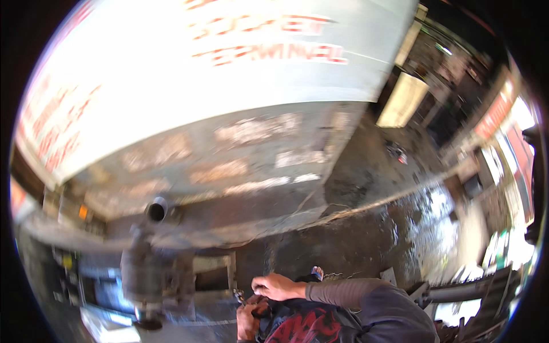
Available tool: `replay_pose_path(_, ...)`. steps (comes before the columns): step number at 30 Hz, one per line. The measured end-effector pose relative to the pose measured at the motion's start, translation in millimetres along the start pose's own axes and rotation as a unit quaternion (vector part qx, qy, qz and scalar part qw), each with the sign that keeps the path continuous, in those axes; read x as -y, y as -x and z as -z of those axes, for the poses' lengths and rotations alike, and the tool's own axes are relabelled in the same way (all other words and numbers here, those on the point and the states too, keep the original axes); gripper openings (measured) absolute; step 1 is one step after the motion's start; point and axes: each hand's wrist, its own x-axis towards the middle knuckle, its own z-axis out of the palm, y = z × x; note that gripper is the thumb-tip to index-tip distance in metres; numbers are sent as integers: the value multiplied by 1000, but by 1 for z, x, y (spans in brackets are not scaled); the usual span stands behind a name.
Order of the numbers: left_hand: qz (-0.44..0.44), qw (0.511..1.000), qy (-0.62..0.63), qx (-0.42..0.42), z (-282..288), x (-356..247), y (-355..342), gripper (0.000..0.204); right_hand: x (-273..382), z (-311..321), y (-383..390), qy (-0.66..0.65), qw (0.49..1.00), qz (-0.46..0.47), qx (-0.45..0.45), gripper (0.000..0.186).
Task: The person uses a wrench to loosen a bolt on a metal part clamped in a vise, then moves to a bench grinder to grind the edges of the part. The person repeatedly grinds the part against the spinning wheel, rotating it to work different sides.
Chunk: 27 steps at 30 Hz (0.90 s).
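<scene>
My right hand (pixel 277 287) reaches in from the lower right, just above my left hand, its fingers curled; whether they grip anything is unclear. My left hand (pixel 247 321) is at the bottom centre, fingers closed around something dark and small that I cannot make out. A small shiny metal piece (pixel 239 296) lies beside both hands. Just left of them stands a dark cylindrical machine (pixel 139 273) with an open pipe end (pixel 156 210) at its top, next to an open metal frame (pixel 229 267). The frame is somewhat blurred.
A white wall (pixel 229 80) with red lettering rises ahead above worn brickwork (pixel 257 128). A doorway with a pale panel (pixel 402 100) is at the upper right. Loose cable (pixel 338 210) runs along a low ledge. The dark floor (pixel 366 246) looks wet. Dark metal bars (pixel 457 294) lie at lower right.
</scene>
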Motion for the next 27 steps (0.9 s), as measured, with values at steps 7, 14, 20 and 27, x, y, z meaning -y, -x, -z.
replay_pose_path(7,65,954,-218,197,-222,70,-109,38,-89,158,173,-5,954,-1,-299,16)
replay_pose_path(14,182,878,-268,354,-445,130,-170,20,-124,315,281,-26,882,-64,-465,23)
replay_pose_path(20,181,873,-290,347,-581,188,-245,27,-188,442,323,-55,837,-144,-525,26)
replay_pose_path(27,279,790,-333,432,-806,222,-365,31,-266,650,391,-88,803,-240,-539,26)
